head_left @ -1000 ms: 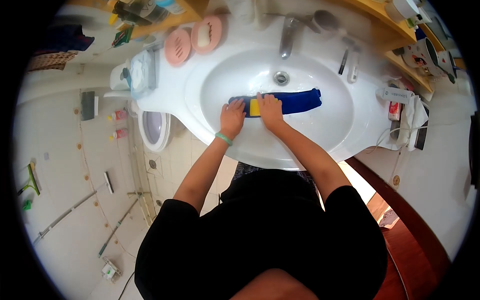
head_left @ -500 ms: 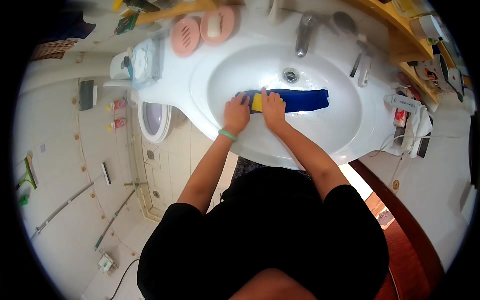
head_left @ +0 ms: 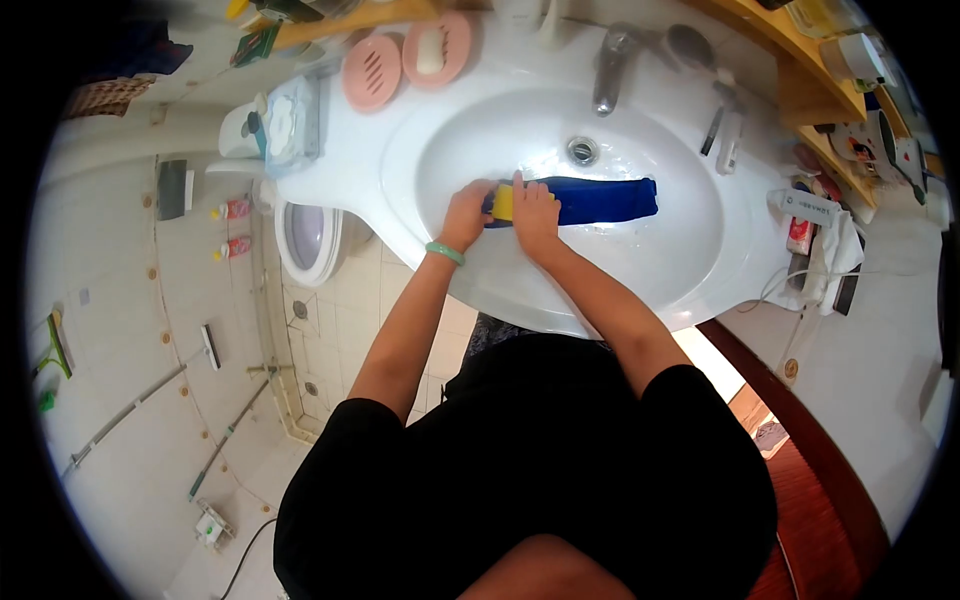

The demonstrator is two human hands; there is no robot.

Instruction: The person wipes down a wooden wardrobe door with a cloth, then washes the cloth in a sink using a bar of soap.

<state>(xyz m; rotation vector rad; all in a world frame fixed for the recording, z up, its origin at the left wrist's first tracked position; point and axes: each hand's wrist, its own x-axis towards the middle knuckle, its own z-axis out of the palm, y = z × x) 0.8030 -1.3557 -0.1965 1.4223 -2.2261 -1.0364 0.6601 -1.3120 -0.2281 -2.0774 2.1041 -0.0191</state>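
A long, dark blue strip, apparently wet folded cloth (head_left: pixel 610 201), lies flat across the white sink basin (head_left: pixel 690 240). My left hand (head_left: pixel 467 215), with a green bangle on its wrist, has its fingers curled at the cloth's left end. My right hand (head_left: pixel 536 215) is closed over a yellow block (head_left: pixel 503 204) resting on the cloth; part of the block shows between my hands. Its exact kind is unclear, since my fingers cover much of it.
Behind the basin stand a faucet (head_left: pixel 612 75) and a drain (head_left: pixel 582 151) below it. Two pink soap dishes (head_left: pixel 371 73) sit at the back left, one holding a white bar. Tissues (head_left: pixel 290 118) are on the left counter, and small items with a cable lie at the right.
My right hand and the yellow block have slid slightly left along the blue cloth. My left hand has shifted a little and its fingers have curled in more. The cloth's right end stays put.
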